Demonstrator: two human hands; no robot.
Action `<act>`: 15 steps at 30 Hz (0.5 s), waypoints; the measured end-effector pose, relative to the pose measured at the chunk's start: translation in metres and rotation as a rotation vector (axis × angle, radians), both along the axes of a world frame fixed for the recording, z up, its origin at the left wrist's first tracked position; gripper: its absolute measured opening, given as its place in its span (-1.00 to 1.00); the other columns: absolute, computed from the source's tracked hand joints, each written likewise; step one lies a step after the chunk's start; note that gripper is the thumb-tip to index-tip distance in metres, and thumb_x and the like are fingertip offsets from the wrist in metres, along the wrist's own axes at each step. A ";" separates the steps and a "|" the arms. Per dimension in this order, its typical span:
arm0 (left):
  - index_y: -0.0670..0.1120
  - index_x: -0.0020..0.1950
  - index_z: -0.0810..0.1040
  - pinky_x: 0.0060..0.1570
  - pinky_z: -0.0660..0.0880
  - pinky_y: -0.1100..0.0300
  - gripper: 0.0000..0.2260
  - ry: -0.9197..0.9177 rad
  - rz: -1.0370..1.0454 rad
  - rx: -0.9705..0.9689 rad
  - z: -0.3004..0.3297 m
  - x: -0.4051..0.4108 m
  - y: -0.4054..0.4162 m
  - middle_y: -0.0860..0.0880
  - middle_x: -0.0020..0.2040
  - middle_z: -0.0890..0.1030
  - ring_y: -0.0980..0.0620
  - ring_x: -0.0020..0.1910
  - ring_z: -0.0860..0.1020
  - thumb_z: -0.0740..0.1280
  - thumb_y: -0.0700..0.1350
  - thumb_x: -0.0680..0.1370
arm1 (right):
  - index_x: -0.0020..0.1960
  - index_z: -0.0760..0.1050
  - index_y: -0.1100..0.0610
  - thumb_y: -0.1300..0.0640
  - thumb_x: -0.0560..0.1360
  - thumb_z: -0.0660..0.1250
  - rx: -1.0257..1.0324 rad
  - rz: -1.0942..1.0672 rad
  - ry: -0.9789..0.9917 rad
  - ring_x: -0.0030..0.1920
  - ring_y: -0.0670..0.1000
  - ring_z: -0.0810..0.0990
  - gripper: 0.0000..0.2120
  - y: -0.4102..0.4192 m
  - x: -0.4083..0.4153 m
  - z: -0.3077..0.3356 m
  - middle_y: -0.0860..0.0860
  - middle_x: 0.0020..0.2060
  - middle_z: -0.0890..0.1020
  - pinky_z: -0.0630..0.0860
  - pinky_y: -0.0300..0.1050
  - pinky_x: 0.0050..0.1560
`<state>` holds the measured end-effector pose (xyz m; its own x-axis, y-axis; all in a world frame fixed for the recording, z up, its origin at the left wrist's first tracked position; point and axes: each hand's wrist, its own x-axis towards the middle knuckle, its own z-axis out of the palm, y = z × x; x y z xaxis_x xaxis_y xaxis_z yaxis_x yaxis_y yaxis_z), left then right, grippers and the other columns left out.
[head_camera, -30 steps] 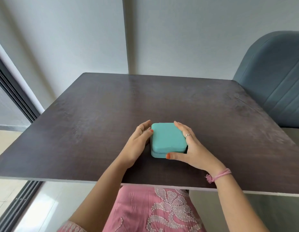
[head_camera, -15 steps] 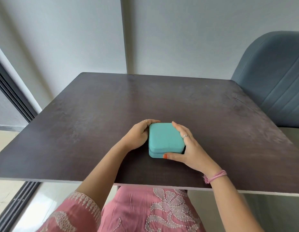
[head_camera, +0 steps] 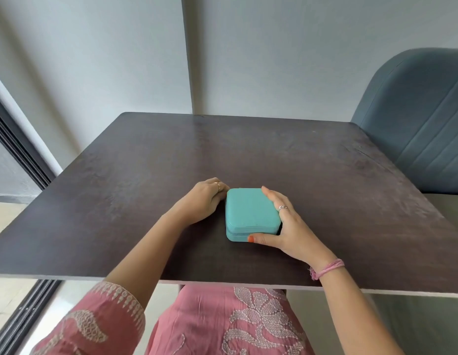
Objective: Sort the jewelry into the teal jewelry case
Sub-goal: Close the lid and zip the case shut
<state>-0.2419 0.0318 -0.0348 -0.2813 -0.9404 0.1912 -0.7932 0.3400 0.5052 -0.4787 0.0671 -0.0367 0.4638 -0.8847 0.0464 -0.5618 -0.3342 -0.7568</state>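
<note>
The case (head_camera: 251,212) is shut and sits near the counter's (head_camera: 120,201) front edge. It is held on both sides: left hand (head_camera: 204,199) curled, right hand (head_camera: 286,226) wrapped around it.

I see the teal jewelry case (head_camera: 251,213), square with rounded corners, lying flat and closed on the table (head_camera: 120,201), nearer its front edge, mid-width.

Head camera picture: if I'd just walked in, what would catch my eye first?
Most likely the teal jewelry case, shut, bright against the dark table near its front edge. Next, the two hands on either side of it: the left hand curled against its left side, the right hand on its right side with the thumb at the front. A blue-grey chair stands at the far right.
</note>
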 end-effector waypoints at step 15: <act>-0.05 -0.07 0.69 -0.16 0.47 0.39 -0.86 0.140 -0.172 -0.023 0.002 0.015 0.072 0.16 -0.16 0.59 0.22 -0.21 0.57 0.34 -0.18 0.47 | 0.55 -0.09 -0.10 -0.20 0.32 0.44 -0.005 0.006 0.030 0.36 -0.26 0.10 -0.01 0.000 0.001 -0.005 -0.25 0.43 0.04 0.11 -0.31 0.36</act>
